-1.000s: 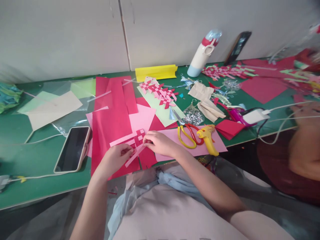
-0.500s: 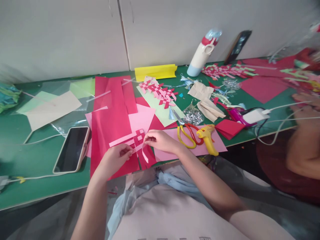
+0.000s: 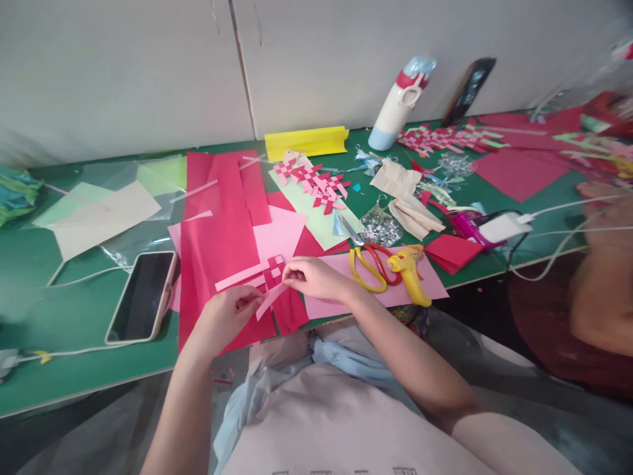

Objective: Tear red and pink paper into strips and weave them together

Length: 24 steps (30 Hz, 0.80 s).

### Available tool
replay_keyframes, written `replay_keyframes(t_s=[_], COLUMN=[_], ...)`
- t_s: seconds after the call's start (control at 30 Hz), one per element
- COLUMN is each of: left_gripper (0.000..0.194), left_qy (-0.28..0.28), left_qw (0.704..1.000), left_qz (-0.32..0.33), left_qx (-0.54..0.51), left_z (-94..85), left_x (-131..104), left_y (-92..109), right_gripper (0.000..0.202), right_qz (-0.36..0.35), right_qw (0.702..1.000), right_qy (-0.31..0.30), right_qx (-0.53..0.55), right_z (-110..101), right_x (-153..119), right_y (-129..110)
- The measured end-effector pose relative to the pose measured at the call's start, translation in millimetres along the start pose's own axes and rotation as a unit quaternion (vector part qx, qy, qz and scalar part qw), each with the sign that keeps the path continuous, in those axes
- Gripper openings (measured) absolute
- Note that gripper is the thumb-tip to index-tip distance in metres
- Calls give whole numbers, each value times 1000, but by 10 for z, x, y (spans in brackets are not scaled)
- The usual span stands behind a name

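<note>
A small woven piece (image 3: pixel 275 268) of red and pink paper strips lies low on the red sheets, with loose strip ends reaching left and toward me. My right hand (image 3: pixel 319 280) pinches one end of a pink paper strip (image 3: pixel 270 303) at the weave's right side. The strip now slants down and left from those fingers, its free end near my left hand (image 3: pixel 230 318). My left fingers are closed together at the weave's left edge, against pink strip ends; the fingertips partly hide what they grip.
Finished woven fish shapes (image 3: pixel 314 181) lie on pale green paper. Scissors (image 3: pixel 368 267) and a yellow glue gun (image 3: pixel 411 274) rest on pink paper at right. A phone (image 3: pixel 143 297) lies left; a bottle (image 3: pixel 403 105) stands behind. A co-worker's arm (image 3: pixel 601 290) is at far right.
The pink strip's free end has swung from hanging below the right hand to pointing left, across the red strips toward my left hand. Both hands have barely moved.
</note>
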<state>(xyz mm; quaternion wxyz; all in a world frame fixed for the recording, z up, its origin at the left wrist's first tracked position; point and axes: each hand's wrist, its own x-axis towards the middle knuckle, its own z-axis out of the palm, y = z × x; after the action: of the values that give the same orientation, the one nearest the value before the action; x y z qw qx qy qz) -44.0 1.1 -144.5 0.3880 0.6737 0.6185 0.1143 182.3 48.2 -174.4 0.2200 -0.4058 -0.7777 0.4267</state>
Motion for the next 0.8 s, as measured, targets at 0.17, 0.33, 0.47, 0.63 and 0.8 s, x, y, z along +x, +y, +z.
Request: replay_keyframes(t_s=[0.17,0.33,0.47,0.63,0.8], left_gripper=[25,30,27,24,30], left_qy=[26,62,53,51,60], left_qw=[999,979,921,942,980], left_qz=[17,12,-13,86,185], left_qx=[-12,-192,-386,-321,-42], left_z=[39,84,126,278,332], left_x=[-13,-30,-41,0,-35], left_y=[-18,31,136,136,126], right_gripper=[5,5,6,8,8], right_qz=[0,-15,-31,-37,-33], right_qw=[999,998,998,997,997], right_qy=[-16,-9,-11,-18,-21], right_qx=[34,53,55,69,68], right_z=[-43,-58,-70,-81,-90], right_x=[-25,-38,-39,-29,-22], right_y=[3,32,53,57,61])
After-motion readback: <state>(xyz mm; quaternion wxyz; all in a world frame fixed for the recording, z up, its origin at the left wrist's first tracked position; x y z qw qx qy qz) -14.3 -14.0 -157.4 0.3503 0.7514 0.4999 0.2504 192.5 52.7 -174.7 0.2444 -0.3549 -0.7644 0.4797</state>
